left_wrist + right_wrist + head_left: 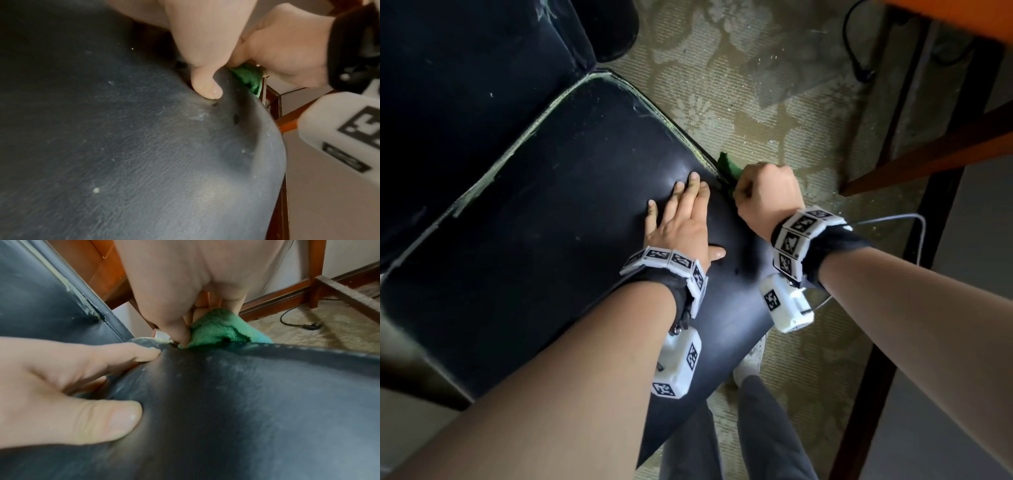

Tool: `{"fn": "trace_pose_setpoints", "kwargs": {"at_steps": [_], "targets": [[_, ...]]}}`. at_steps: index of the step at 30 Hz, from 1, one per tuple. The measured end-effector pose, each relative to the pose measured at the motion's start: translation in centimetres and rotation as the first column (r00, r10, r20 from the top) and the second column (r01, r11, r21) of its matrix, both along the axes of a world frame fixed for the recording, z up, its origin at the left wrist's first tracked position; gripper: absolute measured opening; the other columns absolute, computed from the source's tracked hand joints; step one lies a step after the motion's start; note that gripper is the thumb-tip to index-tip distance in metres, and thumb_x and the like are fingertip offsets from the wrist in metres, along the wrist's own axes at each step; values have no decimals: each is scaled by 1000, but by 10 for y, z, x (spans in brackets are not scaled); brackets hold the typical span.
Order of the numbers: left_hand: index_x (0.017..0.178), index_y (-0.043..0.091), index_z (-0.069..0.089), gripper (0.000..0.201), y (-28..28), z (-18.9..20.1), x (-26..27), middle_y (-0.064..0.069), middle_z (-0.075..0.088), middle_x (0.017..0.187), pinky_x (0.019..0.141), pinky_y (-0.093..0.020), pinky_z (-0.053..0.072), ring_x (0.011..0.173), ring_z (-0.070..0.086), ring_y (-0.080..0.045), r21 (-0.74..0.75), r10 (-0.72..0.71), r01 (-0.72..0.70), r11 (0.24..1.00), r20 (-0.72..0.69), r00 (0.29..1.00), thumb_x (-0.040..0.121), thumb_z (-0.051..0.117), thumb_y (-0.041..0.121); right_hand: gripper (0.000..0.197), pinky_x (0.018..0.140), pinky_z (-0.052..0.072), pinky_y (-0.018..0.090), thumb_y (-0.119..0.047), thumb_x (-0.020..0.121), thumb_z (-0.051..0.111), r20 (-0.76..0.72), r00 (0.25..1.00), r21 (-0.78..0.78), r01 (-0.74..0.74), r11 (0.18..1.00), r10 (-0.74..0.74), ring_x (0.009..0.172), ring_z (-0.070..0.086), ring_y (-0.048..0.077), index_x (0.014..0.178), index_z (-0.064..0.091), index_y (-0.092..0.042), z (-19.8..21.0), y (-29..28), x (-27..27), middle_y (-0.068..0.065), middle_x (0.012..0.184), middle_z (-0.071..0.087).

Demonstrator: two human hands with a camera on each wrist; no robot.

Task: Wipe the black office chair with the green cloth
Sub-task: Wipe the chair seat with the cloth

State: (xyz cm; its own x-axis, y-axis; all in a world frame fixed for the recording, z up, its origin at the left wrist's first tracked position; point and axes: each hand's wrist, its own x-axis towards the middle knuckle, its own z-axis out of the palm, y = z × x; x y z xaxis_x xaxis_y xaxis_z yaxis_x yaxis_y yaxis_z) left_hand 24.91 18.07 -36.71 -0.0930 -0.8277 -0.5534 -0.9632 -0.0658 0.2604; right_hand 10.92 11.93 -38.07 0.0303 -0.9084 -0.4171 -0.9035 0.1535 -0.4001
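Left hand (681, 222) presses flat, fingers together, on the chair seat (551, 240); right hand (767, 195) pinches the green cloth (218, 331) at the seat's edge.

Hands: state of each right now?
Left hand: open, flat on the chair seat.
Right hand: gripping the green cloth at the seat's edge.

chair seat (551, 222) looks like black leather, grainy with a slight sheen, seams flaking pale; green cloth (216, 331) is fuzzy terry; carpet (739, 85) matt, ribbed

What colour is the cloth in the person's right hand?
Green fuzzy cloth, held by the right hand; right wrist view shows it best.
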Motion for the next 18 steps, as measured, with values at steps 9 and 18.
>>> {"fn": "trace_pose_setpoints", "kwargs": {"at_steps": [9, 18], "targets": [[159, 26, 2, 104, 6, -4, -2, 16, -13, 165, 124, -47, -2, 153, -8, -9, -24, -1, 2, 1000, 9, 1000, 83, 71, 48, 17, 76, 55, 37, -14, 79, 58, -22, 999, 1, -31, 1000, 31, 88, 63, 37, 92, 68, -12, 1, -24, 24, 17, 96, 65], [159, 24, -1, 105, 5, 2, -1, 14, -15, 165, 124, -49, -1, 153, -9, -10, -3, -22, 22, 1000, -5, 1000, 85, 70, 46, 15, 71, 56, 34, -13, 76, 55, -5, 999, 51, -41, 998, 42, 74, 63, 33, 66, 52, -24, 6, -8, -1, 9, 81, 67]]}}
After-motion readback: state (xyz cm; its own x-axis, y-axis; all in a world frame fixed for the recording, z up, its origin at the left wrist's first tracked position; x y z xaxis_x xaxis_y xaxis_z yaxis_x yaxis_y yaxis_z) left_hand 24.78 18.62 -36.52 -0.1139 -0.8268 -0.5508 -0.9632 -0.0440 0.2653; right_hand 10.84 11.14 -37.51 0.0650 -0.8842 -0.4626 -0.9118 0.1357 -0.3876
